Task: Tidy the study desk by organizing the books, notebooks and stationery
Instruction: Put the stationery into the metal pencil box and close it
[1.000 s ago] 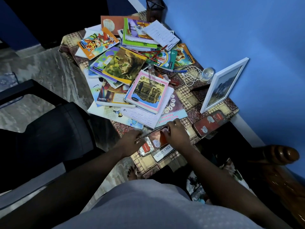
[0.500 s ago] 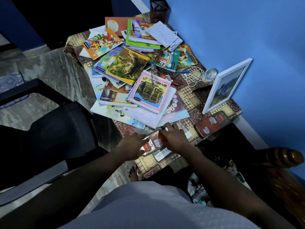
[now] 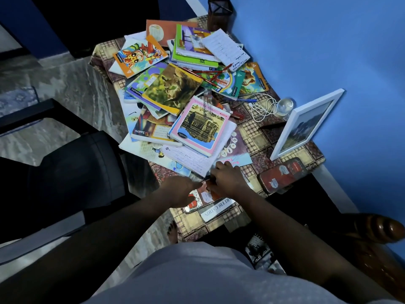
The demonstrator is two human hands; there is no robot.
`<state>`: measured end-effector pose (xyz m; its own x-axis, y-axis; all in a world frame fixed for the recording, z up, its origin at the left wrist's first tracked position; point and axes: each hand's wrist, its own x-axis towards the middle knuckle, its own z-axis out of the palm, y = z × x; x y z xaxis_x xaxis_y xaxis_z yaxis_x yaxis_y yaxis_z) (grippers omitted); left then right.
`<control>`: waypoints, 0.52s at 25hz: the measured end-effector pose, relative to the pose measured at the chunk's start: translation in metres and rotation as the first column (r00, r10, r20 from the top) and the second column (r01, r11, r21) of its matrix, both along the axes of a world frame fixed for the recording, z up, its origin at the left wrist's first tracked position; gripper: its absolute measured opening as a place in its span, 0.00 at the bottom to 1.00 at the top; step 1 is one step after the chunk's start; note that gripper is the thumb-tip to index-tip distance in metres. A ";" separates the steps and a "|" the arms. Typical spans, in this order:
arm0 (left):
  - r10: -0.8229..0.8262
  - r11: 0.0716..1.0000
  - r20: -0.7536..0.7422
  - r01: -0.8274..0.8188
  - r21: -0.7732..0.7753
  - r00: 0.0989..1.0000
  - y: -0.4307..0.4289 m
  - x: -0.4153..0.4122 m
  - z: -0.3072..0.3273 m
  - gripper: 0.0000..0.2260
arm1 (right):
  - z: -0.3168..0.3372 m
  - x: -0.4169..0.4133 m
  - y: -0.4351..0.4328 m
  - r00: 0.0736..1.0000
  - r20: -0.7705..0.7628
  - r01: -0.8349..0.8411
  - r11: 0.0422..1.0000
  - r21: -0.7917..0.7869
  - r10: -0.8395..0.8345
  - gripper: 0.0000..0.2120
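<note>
Just below the frame's centre, the pencil case lies on the desk, long axis running lower left to upper right. The left hand grips its near end, the right hand its far edge; its contents are hidden.

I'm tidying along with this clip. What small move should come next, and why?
Probably open the pencil tin: both the left hand and right hand grip it, while red pencils lie loose on the notebooks, needing a home.

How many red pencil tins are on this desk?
2. One red tin lies at the near edge, under the left hand and right hand; the other tin sits beside the picture frame. Notebooks may hide more.
</note>
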<state>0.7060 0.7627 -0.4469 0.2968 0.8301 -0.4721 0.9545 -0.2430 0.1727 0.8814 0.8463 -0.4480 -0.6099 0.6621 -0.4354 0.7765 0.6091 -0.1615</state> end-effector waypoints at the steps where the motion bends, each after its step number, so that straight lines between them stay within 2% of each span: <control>1: 0.017 1.000 0.023 -0.017 0.015 1.000 0.002 0.000 -0.001 0.25 | 0.001 0.000 0.005 1.000 0.002 -0.011 1.000 -0.012 0.011 0.21; 4: 0.116 0.992 0.067 -0.119 0.034 0.991 0.011 0.003 -0.001 0.24 | 0.001 0.003 0.020 0.987 0.009 -0.159 0.983 -0.088 0.161 0.29; 6: 0.156 0.988 0.073 -0.155 -0.018 0.985 0.020 0.007 -0.004 0.22 | -0.001 0.010 0.023 0.931 0.069 -0.349 0.930 -0.116 0.358 0.39; 8: 0.175 0.983 0.075 -0.170 -0.069 0.982 0.025 0.012 -0.011 0.22 | -0.005 0.014 0.021 0.867 0.149 -0.469 0.879 -0.083 0.476 0.44; 13: 0.308 0.938 0.116 -0.282 -0.200 0.944 0.040 0.016 -0.012 0.24 | -0.005 0.016 0.018 0.861 0.139 -0.483 0.872 -0.083 0.490 0.42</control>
<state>0.7221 0.8022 -0.4589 0.1270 0.7966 -0.5911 0.9402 0.0932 0.3276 0.8972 0.8645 -0.4533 -0.7740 0.2769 -0.5695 0.4005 0.9106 -0.1016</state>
